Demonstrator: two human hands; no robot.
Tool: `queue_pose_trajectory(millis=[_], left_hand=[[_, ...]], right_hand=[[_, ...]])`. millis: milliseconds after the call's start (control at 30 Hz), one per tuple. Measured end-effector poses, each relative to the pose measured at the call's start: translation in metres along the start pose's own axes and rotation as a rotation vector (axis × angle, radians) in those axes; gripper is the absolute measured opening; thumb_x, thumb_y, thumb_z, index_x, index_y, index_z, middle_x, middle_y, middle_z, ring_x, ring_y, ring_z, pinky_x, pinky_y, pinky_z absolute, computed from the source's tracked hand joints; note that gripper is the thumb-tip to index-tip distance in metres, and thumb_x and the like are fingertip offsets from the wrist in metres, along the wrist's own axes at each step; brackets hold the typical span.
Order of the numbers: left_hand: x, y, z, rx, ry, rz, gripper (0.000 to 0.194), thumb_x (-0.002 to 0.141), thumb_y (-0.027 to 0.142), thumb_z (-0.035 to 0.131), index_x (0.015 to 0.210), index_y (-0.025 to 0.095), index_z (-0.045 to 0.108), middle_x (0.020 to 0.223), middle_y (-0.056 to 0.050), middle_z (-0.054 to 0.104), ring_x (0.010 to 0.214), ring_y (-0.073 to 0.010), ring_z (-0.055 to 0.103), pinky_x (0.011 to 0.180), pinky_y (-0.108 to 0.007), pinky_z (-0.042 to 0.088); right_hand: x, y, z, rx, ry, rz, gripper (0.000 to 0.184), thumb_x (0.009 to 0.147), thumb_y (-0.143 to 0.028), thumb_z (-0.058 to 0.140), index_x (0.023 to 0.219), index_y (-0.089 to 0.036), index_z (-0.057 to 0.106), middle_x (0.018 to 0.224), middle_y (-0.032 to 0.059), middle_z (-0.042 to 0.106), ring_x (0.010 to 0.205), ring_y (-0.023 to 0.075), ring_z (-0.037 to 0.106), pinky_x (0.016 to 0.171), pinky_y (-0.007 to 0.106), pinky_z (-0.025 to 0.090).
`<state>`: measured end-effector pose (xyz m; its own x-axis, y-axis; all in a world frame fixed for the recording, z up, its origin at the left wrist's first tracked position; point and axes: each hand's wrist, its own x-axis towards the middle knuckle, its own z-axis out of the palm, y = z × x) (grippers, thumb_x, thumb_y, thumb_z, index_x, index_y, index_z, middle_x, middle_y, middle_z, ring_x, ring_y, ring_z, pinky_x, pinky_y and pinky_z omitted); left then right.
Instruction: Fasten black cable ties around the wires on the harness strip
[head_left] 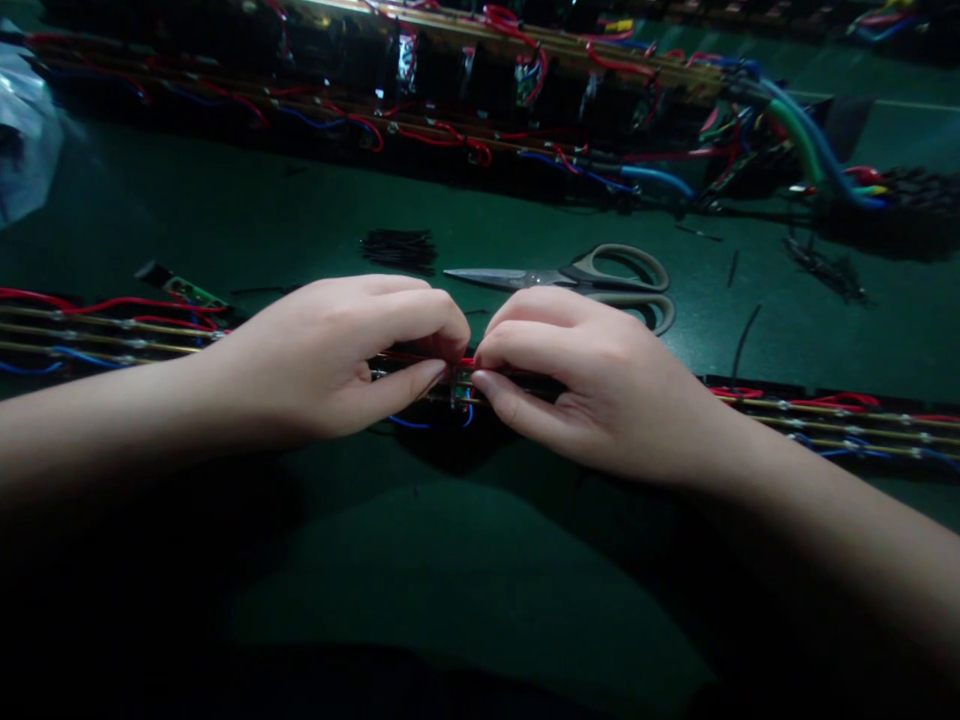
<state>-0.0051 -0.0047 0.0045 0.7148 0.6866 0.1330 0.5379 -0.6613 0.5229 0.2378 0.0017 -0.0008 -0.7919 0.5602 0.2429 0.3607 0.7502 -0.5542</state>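
Left hand (360, 350) and right hand (577, 370) curl at 1 wired strip (460, 392)

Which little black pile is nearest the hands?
The neat bundle just beyond the left hand, left of the scissors; the messier pile lies far right.

- I'm in what looks like an electronics workshop or assembly shop, at a green bench top (225, 210).
- Across it, in front of me, runs a long wired strip (847, 424) with brass-coloured rails.
- Behind it lie bigger wired assemblies (450, 130) and thick cables (796, 135).
- Scissors (551, 278) and black scraps (825, 270) lie between.
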Motion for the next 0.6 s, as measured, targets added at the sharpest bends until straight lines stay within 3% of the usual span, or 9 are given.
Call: queue_pose_trajectory(millis=[600], left_hand=[[-0.001,0.001,-0.0028,0.011,-0.032,0.022,0.015,0.102,0.022,0.049,0.104,0.022,0.063,0.098,0.001,0.07,0.088,-0.0127,0.066,0.076,-0.023,0.048]], right_hand=[[-0.0007,-0.001,0.0001,-0.006,-0.001,0.009,0.02,0.101,-0.021,0.055,0.087,-0.015,0.067,0.089,0.007,0.065,0.081,0.0178,0.058,0.071,0.031,0.042]])
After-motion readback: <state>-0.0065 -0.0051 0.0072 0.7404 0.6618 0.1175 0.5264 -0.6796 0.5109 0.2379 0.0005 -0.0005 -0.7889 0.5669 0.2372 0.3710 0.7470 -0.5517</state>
